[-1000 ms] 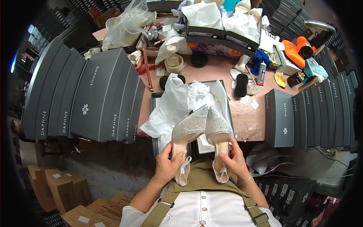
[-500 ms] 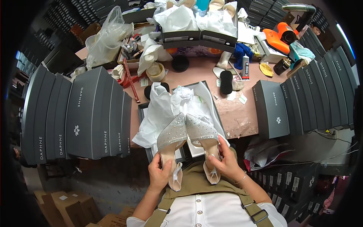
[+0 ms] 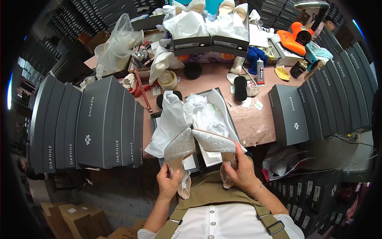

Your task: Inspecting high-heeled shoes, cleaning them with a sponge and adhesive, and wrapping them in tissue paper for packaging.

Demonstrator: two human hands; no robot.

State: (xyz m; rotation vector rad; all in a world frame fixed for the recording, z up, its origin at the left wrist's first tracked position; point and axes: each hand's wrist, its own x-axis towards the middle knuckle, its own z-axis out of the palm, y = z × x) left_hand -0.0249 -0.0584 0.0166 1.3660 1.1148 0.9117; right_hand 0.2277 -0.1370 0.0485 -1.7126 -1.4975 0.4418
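Gripping a glittery shoe (image 3: 180, 145) each, the hands (image 3: 168, 184) (image 3: 243, 174) stand apart.

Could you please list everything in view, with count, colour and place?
Sparkly shoes: two, silvery, one in each hand
Front shoebox: one, grey, open, just beyond the hands
Tissue paper: uncountable, white, in open shoeboxes
Rear shoeboxes: two, grey, open, table's back
Rear shoes: four, pale, atop those
Closed shoeboxes: many, grey, rows left and right
Table: one, pinkish, ahead
Handheld tool: one, orange, back right
Tube: one, grey, centre-right
Cloth: one, blue, behind tube
Tape-like roll: one, cream, centre-left
Stick: one, red, left
Plastic bag: one, clear, back left
Cartons: several, brown, lower left
Smaller clutter: uncounted, mixed, table's back
Apron: one, olive, worn
Left hand: one, bare, gripping a shoe
Right hand: one, bare, gripping a shoe
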